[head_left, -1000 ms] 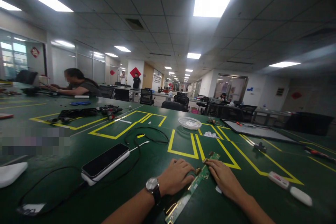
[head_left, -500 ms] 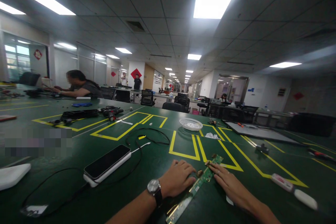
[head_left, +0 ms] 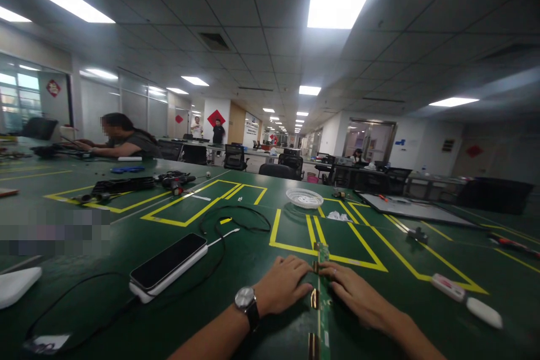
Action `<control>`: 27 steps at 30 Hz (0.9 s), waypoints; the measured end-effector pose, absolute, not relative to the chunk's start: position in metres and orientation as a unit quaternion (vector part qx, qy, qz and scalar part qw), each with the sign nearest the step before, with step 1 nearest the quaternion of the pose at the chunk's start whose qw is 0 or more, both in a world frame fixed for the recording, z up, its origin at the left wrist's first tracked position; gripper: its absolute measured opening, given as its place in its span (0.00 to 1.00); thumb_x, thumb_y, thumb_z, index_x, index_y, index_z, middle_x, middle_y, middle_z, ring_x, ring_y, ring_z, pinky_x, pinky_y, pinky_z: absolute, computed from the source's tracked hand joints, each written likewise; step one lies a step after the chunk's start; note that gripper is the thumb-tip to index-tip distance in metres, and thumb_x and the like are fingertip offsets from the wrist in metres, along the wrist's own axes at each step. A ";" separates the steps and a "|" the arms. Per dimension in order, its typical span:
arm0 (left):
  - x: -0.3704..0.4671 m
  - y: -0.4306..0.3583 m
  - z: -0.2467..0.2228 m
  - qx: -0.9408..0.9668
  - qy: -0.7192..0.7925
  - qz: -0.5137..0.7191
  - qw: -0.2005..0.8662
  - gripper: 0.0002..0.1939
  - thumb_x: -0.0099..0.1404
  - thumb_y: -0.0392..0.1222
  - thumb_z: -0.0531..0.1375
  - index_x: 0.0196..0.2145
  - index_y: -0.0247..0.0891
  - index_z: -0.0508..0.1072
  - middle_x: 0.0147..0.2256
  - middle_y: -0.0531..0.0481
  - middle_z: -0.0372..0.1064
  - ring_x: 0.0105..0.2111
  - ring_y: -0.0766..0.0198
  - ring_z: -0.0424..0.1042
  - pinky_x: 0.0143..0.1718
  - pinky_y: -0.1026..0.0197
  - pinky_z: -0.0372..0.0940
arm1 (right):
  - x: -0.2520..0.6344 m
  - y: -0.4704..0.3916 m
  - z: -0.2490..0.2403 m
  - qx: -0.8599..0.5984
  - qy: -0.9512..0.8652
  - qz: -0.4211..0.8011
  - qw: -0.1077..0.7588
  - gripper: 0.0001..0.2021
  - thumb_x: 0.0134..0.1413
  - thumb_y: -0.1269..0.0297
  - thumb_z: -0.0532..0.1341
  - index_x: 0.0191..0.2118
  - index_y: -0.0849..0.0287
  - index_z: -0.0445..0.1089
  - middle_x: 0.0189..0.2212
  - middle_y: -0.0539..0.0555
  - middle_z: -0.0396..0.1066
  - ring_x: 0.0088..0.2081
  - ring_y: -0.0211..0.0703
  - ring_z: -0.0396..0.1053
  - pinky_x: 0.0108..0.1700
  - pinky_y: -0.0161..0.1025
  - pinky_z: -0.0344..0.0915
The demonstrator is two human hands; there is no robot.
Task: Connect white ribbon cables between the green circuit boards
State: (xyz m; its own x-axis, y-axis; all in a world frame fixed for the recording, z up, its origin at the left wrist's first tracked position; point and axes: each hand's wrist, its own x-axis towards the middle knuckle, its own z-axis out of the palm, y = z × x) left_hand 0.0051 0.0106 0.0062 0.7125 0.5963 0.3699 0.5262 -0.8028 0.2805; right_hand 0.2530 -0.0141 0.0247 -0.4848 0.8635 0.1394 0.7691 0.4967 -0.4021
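A long, narrow green circuit board point(head_left: 324, 315) with copper-coloured tabs along its left edge points away from me on the green table. My left hand point(head_left: 284, 286), below a wristwatch point(head_left: 245, 298), lies at the board's left side, its fingertips by an upper copper tab point(head_left: 315, 266). From the right, my right hand point(head_left: 352, 288) rests its fingertips on the upper part of the board. The fingers of both hands are spread, and neither is wrapped round the board.
A phone point(head_left: 169, 260) on a white block lies left, with a black cable point(head_left: 253, 229) beyond. Ahead stands a white basket point(head_left: 304, 198). Yellow tape marks the table. A white-and-pink device point(head_left: 448, 287) lies right; a person point(head_left: 130, 140) sits far left.
The board has turned from a slant to nearly straight ahead, its far end swinging left and its near end right. My right hand has shifted left with it.
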 end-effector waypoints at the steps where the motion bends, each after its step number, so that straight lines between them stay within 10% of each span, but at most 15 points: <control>1: 0.005 0.011 0.006 0.923 0.300 0.227 0.082 0.18 0.71 0.49 0.56 0.56 0.46 0.63 0.55 0.49 0.66 0.55 0.54 0.63 0.51 0.51 0.58 | 0.248 -0.018 0.026 -0.466 -0.855 0.153 0.167 0.18 0.65 0.60 0.49 0.54 0.51 0.70 0.61 0.52 0.64 0.62 0.49 0.60 0.66 0.49 0.53; 11: 0.007 0.006 0.004 0.929 0.293 0.203 0.098 0.28 0.67 0.54 0.59 0.61 0.45 0.59 0.61 0.45 0.60 0.61 0.51 0.59 0.57 0.47 0.56 | 0.275 -0.016 0.026 -0.560 -0.803 0.051 0.199 0.16 0.56 0.67 0.54 0.48 0.58 0.71 0.47 0.58 0.73 0.49 0.51 0.69 0.54 0.47 0.64; 27: 0.015 -0.001 0.001 0.938 0.266 0.205 0.081 0.16 0.72 0.48 0.54 0.55 0.44 0.68 0.55 0.46 0.66 0.55 0.53 0.64 0.54 0.51 0.57 | 0.273 -0.023 0.023 -0.538 -0.812 0.104 0.202 0.12 0.54 0.68 0.57 0.43 0.57 0.72 0.42 0.55 0.72 0.44 0.47 0.69 0.48 0.42 0.64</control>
